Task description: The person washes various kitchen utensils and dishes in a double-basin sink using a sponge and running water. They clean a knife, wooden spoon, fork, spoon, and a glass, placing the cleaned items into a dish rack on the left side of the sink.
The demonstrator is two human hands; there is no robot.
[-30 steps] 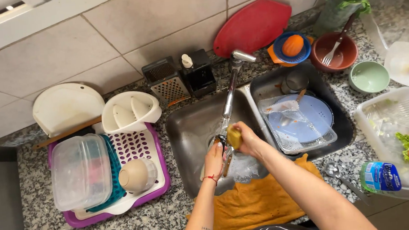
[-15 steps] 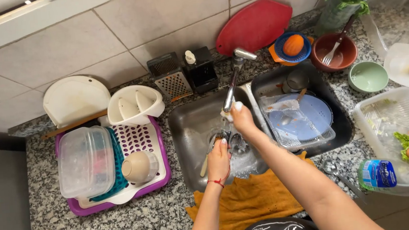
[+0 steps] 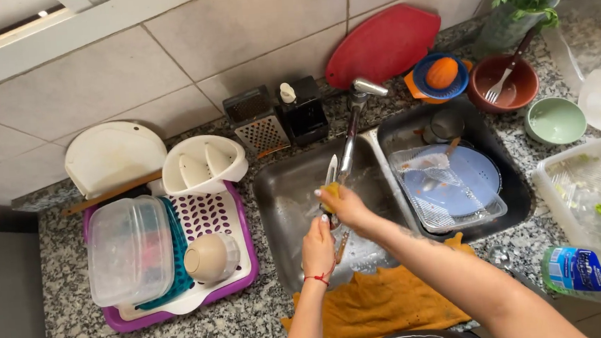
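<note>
Gripping a knife [image 3: 332,177] by the handle with the left hand [image 3: 319,247], blade up over the left sink basin [image 3: 281,199] beside the faucet [image 3: 352,133]. Closed around a yellow sponge [image 3: 330,192] with the right hand [image 3: 346,205], seemingly pressed against the blade.

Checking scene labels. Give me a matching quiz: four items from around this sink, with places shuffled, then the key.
Items:
1 knife
2 fork
3 beige bowl
4 blue plate

Places:
A in the brown bowl
B on the purple drying rack
C in the right sink basin
D in the hands over the left basin

Pairs: 1-D, 2-A, 3-B, 4-C
</note>
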